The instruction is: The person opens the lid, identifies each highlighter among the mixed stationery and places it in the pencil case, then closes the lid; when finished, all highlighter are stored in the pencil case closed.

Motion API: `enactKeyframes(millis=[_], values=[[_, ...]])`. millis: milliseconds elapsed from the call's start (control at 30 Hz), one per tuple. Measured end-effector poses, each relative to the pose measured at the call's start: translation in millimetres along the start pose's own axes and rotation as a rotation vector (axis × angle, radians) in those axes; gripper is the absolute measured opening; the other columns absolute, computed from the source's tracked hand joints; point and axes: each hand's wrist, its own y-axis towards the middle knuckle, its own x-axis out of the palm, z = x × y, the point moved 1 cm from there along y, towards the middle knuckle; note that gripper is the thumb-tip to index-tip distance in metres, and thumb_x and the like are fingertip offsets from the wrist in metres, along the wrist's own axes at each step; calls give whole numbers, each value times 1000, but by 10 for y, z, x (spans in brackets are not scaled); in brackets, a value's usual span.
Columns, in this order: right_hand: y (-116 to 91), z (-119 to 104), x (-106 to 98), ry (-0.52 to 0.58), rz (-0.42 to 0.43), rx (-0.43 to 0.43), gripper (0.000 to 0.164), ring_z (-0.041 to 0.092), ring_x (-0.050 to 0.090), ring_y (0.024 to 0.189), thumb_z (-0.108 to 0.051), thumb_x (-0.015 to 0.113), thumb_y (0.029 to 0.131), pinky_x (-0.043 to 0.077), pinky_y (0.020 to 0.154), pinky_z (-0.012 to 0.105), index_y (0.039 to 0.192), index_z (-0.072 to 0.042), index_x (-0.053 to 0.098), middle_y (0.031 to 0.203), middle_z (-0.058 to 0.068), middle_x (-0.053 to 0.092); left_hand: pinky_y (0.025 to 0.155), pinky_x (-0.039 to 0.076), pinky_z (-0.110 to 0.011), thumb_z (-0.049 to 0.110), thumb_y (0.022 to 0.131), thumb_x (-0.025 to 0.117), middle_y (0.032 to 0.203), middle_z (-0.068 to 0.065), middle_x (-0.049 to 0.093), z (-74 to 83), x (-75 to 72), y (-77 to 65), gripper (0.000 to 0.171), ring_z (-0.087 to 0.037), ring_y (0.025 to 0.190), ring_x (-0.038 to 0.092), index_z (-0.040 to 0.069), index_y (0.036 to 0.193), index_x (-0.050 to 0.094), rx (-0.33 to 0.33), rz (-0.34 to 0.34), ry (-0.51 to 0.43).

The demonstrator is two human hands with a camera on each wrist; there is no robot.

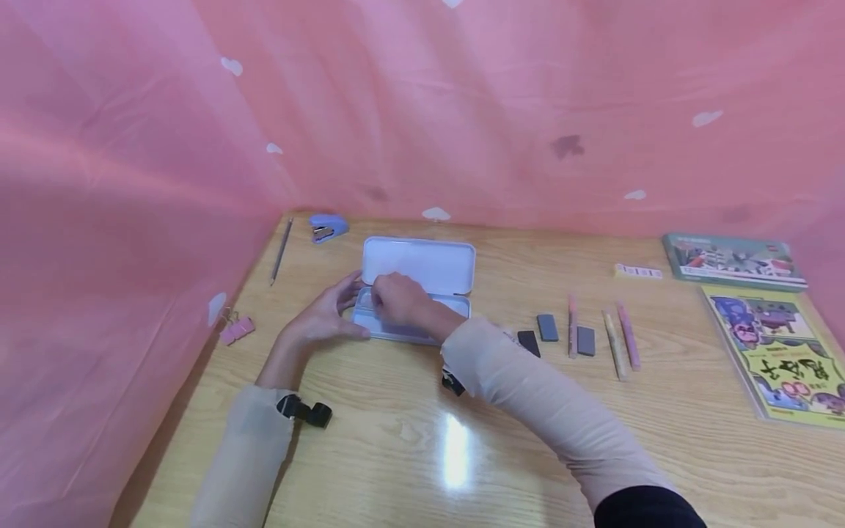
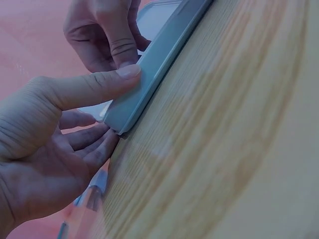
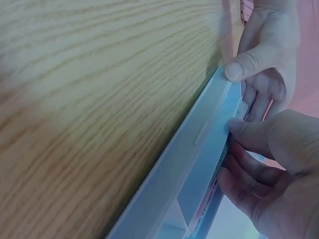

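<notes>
An open light-blue pencil case [image 1: 422,265] lies on the table, its lid tipped back. My left hand [image 1: 325,312] grips the case's left end, with the thumb [image 2: 107,85] on the front wall and the fingers around the end. My right hand [image 1: 401,299] reaches inside the case with bent fingers. In the right wrist view, its thumb [image 3: 248,133] touches the inner edge. A slim item with printed lettering [image 3: 205,206] lies along the case beneath those fingers; whether they pinch it is hidden.
A pencil [image 1: 282,251], a blue stapler [image 1: 328,227] and pink binder clips [image 1: 236,330] lie left. To the right are grey erasers [image 1: 547,328], several pens [image 1: 629,336], a small printed strip [image 1: 637,272], a green box [image 1: 735,262] and a yellow book [image 1: 779,352]. Pink cloth [image 1: 422,110] hangs behind.
</notes>
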Motion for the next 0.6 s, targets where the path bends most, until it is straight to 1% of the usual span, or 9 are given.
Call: enactKeyframes(millis=[200,367,467,600], values=[[-2,-7,-13,5,-22,10,12,13,51,60,-4,61,83,42,47,21,76,-11,67,66,-2,60,114,28,-43,11,65,86,147,-10,34,21,3,17,116,-33,138,29,17,153,10,0,-10,-9],[-12,-11,-25,6,-37,33,7,14,54,65,-7,63,84,45,54,22,86,-11,69,73,-2,62,114,28,-44,10,65,86,147,-11,35,29,8,23,115,-34,138,29,18,152,11,10,-16,-12],[-19,-10,-39,11,-45,43,9,14,55,67,-10,64,85,47,56,23,91,-10,71,76,-2,63,114,27,-44,10,65,86,147,-12,34,22,7,24,116,-34,138,28,17,152,10,13,-21,-13],[-48,-10,-115,24,-15,43,18,15,56,71,-18,64,86,49,59,26,101,-10,70,84,0,66,113,28,-44,11,65,86,147,-12,34,19,-7,5,116,-35,138,29,17,153,10,9,-11,-5]])
